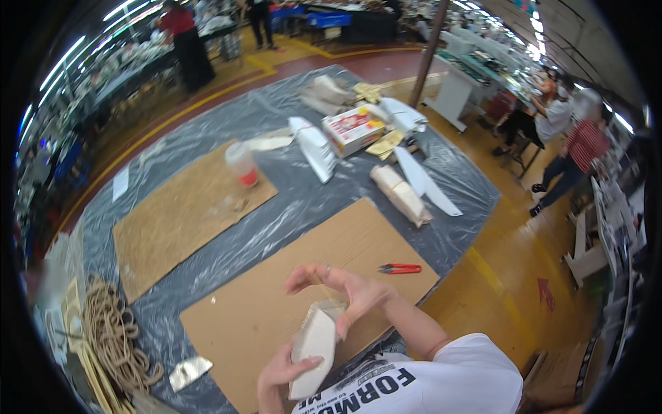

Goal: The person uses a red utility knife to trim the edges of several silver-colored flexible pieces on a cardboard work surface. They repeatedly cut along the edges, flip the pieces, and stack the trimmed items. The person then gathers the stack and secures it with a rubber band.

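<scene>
A pale, elongated stack of flat shaped pieces (316, 348) is held tilted over the near edge of the brown cardboard sheet (276, 297). My left hand (286, 369) is closed round its lower end, thumb across the front face. By its upper end, my right hand (345, 290) arches with the fingers stretched out and apart. The right thumb comes down beside the stack's edge; whether it presses on it I cannot tell. Something thin and clear shows at the top of the stack. To the right of my right hand lie thread snips (400, 269) with red handles.
A banded pale bundle (401, 196), white cut pieces (314, 148) and a printed box (353, 131) lie toward the far side. A bottle (243, 165) stands on another cardboard sheet (172, 221). Coiled rope (114, 338) is at left. People sit and stand beyond the table.
</scene>
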`<action>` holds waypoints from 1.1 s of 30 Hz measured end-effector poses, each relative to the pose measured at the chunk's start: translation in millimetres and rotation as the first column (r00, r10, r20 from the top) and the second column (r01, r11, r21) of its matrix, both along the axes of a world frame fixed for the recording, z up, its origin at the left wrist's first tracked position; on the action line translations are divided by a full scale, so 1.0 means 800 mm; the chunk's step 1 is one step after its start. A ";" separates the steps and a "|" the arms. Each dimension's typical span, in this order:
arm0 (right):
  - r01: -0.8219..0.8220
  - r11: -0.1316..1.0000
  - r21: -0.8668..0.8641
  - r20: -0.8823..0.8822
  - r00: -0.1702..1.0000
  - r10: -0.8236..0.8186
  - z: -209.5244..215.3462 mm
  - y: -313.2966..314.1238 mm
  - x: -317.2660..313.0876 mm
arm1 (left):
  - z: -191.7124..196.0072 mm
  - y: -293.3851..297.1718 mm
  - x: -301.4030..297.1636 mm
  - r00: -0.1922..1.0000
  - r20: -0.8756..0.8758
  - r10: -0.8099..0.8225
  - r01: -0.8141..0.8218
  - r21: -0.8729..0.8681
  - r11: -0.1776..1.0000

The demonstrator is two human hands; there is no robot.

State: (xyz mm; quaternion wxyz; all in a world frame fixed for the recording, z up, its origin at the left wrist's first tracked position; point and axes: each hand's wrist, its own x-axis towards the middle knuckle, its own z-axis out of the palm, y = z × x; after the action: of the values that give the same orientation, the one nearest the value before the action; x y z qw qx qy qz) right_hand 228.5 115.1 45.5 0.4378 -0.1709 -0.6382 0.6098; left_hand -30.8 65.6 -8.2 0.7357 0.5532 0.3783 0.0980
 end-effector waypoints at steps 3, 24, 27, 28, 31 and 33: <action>-0.189 0.826 0.531 0.498 0.858 -0.124 0.038 -0.007 -0.019 | -0.002 -0.003 0.013 0.830 -0.522 -0.195 0.391 0.297 0.871; -0.209 0.928 -0.307 -0.294 0.949 0.116 0.009 -0.003 -0.029 | 0.024 0.008 -0.003 0.972 0.235 -0.008 -0.021 0.118 0.993; -0.095 0.975 -0.201 0.032 0.994 0.104 0.058 0.007 0.014 | 0.032 0.012 0.008 0.991 -0.097 -0.097 0.119 0.266 0.957; -0.010 0.977 -0.214 0.338 0.938 0.083 0.069 0.004 0.019 | 0.036 0.010 0.014 0.963 -0.240 -0.121 0.198 0.331 0.923; -0.482 0.810 0.335 0.764 0.642 0.067 0.075 -0.006 0.001 | 0.047 0.001 0.024 0.958 -0.277 -0.073 0.189 0.419 0.888; -0.522 0.789 0.324 0.646 0.731 0.218 0.072 -0.014 -0.017 | 0.053 -0.001 0.023 0.958 -0.280 0.066 0.046 0.376 0.926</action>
State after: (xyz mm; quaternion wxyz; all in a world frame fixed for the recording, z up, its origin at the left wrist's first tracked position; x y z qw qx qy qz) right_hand 215.2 103.8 103.1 0.1160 -0.0963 -0.8925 0.4252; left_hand -12.4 64.6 34.4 0.5518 0.6911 0.4577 0.0915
